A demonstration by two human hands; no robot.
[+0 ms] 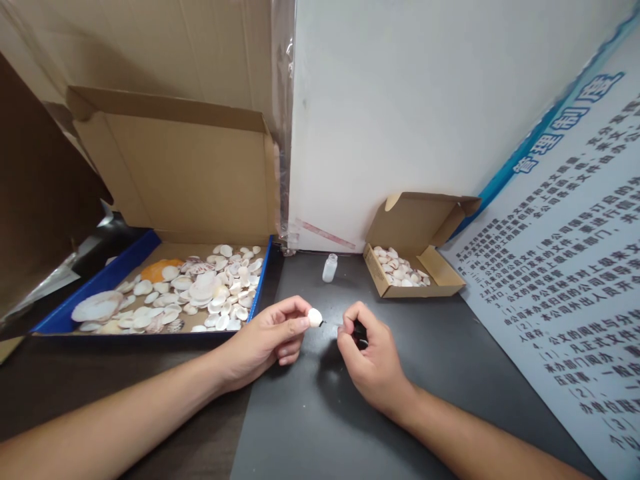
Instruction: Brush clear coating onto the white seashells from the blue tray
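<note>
My left hand pinches a small white shell between thumb and forefinger, just above the dark table. My right hand is closed around a small dark object whose thin tip points at the shell; what it is cannot be made out. The two hands are a few centimetres apart. A small clear bottle stands upright behind them, near the white wall.
A large open cardboard box with a blue rim at the left holds several white, pink and orange shells. A small open cardboard box at the right holds several small shells. A printed poster leans at the right.
</note>
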